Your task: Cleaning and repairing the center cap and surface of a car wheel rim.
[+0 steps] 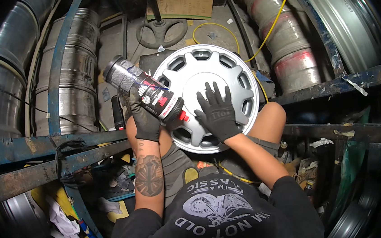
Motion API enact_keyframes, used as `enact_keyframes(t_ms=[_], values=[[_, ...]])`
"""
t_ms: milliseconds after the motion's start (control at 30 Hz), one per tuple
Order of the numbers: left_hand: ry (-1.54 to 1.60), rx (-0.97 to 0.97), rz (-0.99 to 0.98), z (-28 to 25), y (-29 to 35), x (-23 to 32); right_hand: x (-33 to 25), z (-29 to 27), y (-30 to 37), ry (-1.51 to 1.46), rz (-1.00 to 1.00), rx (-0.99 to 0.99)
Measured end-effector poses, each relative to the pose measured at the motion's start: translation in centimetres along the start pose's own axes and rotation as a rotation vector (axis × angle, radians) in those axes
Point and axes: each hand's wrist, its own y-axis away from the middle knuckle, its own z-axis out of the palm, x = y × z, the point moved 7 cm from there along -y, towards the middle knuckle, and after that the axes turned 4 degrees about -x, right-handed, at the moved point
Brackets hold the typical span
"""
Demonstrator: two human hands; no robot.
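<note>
A silver wheel rim (pixel 190 76) with oval slots around its edge lies face up across my lap. My left hand (pixel 144 117), in a dark glove, is closed around a black squeeze bottle (pixel 154 94) with a printed label. The bottle is tilted over the wheel's left side, and its small red nozzle (pixel 184 116) points down toward the wheel face. My gloved right hand (pixel 217 113) rests flat on the wheel near its middle, fingers spread. Whether any liquid has come out cannot be made out.
Stacked metal rims (pixel 70 70) stand on the left, and more silver rims (pixel 283 38) on the right, within blue metal racks (pixel 332 81). Beyond the wheel are a stand with a ring-shaped base (pixel 161 33), cardboard (pixel 184 0) and a yellow hose (pixel 277 20).
</note>
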Motion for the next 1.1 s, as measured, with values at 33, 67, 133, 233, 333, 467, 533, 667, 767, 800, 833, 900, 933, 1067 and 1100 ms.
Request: enact_keyframes(t_ms=[33, 67, 133, 233, 333, 467, 533, 667, 767, 800, 833, 900, 933, 1067, 1100], values=[[-0.057, 0.003, 0.063, -0.1, 0.1, 0.4, -0.4, -0.7, 0.5, -0.002, -0.002, -0.003], [-0.046, -0.041, 0.090, -0.1, 0.1, 0.5, -0.4, -1.9, 1.4, -0.139, 0.023, 0.068], [-0.112, 0.040, 0.147, 0.2, 0.8, 0.6, -0.9, -1.5, 3.7, -0.503, 0.038, 0.117], [-0.187, 0.168, 0.176, -1.0, 1.4, 1.2, -4.5, -0.5, 5.0, -1.568, 0.402, -0.597], [-0.225, 0.166, 0.140, 0.3, 1.5, 1.0, -6.5, 2.1, 6.2, -2.585, 0.425, -0.360], [-0.220, 0.104, 0.128, 0.3, 1.5, 1.6, -7.5, 1.1, 6.1, -2.680, 0.335, -0.375], [-0.214, 0.079, 0.112, 0.2, 1.5, 1.7, -7.4, 0.9, 6.0, -2.747, 0.354, -0.407], [-0.245, 0.134, 0.206, -0.1, 1.4, 2.0, -5.4, -0.1, 5.9, -2.424, 0.135, -0.308], [-0.088, 0.019, 0.265, 0.3, 0.4, 4.8, 1.5, 0.7, 4.0, -1.459, 0.345, -0.254], [-0.153, -0.014, 0.275, 0.7, 0.3, 6.3, 3.8, 0.6, 3.1, -1.172, 0.262, 0.051], [-0.215, -0.046, 0.282, 0.8, 0.1, 7.7, 6.0, 1.0, 2.3, -1.005, 0.291, 0.099], [-0.115, -0.068, 0.048, -4.9, -2.2, 11.7, 7.4, -0.2, 0.1, -0.450, 0.217, 0.175], [-0.039, -0.295, -0.063, -2.3, -2.6, 10.8, 8.5, 0.3, -0.2, -0.317, 0.244, 0.171], [-0.122, 0.031, -0.142, -12.2, -6.9, 13.8, 7.9, 0.5, -2.0, -0.060, 0.289, 0.148], [-0.014, 0.067, -0.205, -14.9, -8.3, 14.3, 7.1, 0.6, -2.6, -0.068, 0.270, 0.156]])
